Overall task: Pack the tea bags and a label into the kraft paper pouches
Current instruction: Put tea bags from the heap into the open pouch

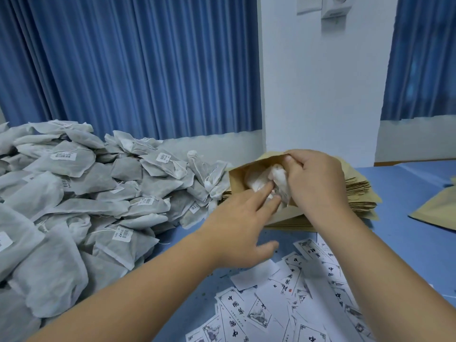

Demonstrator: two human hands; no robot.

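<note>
A kraft paper pouch [240, 175] lies open-mouthed on top of a stack of flat pouches [357, 191]. White tea bags [256, 180] sit inside its mouth. My right hand [313, 178] grips the pouch's upper edge with fingers curled over it, holding the mouth wide. My left hand [237, 225] reaches in with straight index and middle fingers pressing the tea bags deeper. A large heap of grey tea bags [74, 193] covers the table's left side. Printed paper labels [283, 304] lie scattered near the front.
The blue table [407, 243] carries another kraft pouch [436, 213] at the right edge. Blue curtains [135, 65] and a white wall pillar [320, 82] stand behind the table.
</note>
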